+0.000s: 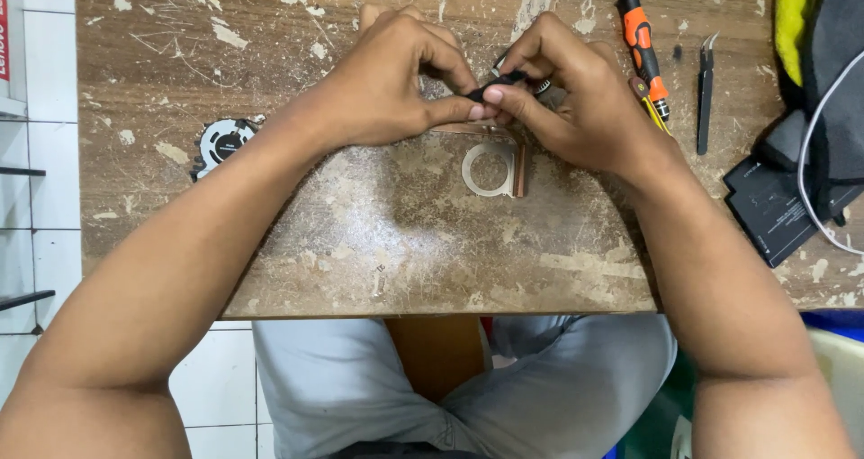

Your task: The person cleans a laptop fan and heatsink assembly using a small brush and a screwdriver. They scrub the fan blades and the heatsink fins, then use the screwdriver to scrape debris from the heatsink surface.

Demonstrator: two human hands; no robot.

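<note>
Both hands meet over the far middle of a worn, paint-flecked wooden desk [360, 243]. The left hand [387, 85] and the right hand [576, 99] are pressed close together, and between them sits a small black part [493, 85], thin and slightly curved, held just above the desk surface. The left thumb and forefinger are pinched shut on its near end, where the thumb tip of each hand almost touches the other; the right hand's fingers [531, 63] are curled over and clamped on the same part from the other side. What kind of part it is I cannot tell, since most of it is hidden by the fingertips.

Just below the hands, lying flat on the desk, is a metal fan housing plate [490, 169] with a round opening and a strip of copper-coloured fins along its right edge. It lies apart from both hands, untouched. Well off to the left, near the left forearm, lies a small round cooling fan [220, 142] with grey blades.

To the right of the right hand, an orange-and-black screwdriver [643, 49] lies pointing toward the person, its tip just beside the wrist. A little further right lies a pair of dark tweezers [705, 85]. Near the right edge of the desk rests a flat black battery pack [774, 209], partly under a grey bag [832, 81] with a white cable looping over it.

The person sits at the desk, knees in light grey trousers [360, 378] showing under its near edge.
</note>
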